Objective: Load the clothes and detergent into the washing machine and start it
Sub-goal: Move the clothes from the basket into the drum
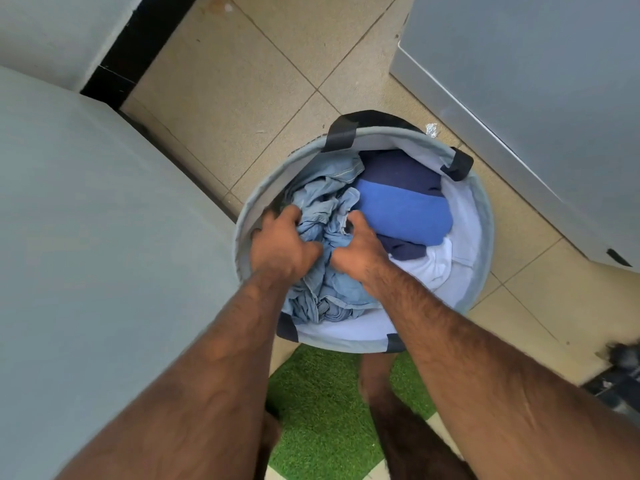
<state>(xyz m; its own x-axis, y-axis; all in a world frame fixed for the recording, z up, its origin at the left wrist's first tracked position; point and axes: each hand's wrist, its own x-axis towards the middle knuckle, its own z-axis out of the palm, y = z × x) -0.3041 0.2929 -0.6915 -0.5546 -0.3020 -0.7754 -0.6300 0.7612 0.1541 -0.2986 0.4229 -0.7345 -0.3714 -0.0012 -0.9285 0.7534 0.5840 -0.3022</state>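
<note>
A round grey fabric laundry basket [483, 216] with dark handles stands on the tiled floor below me. It holds a crumpled light blue garment [322, 206], a folded blue piece [401, 213], a navy piece [398, 169] and white cloth [433, 263]. My left hand [280, 244] grips the light blue garment on its left side. My right hand [360, 249] grips the same garment just to the right, fingers curled into the fabric. The grey top of a large appliance [97, 237] fills the left of the view.
A second grey appliance or cabinet [536, 81] stands at the upper right. A green grass-like mat [322, 410] lies under my feet. Beige floor tiles [242, 64] stretch beyond the basket. Dark objects [620, 375] sit at the right edge.
</note>
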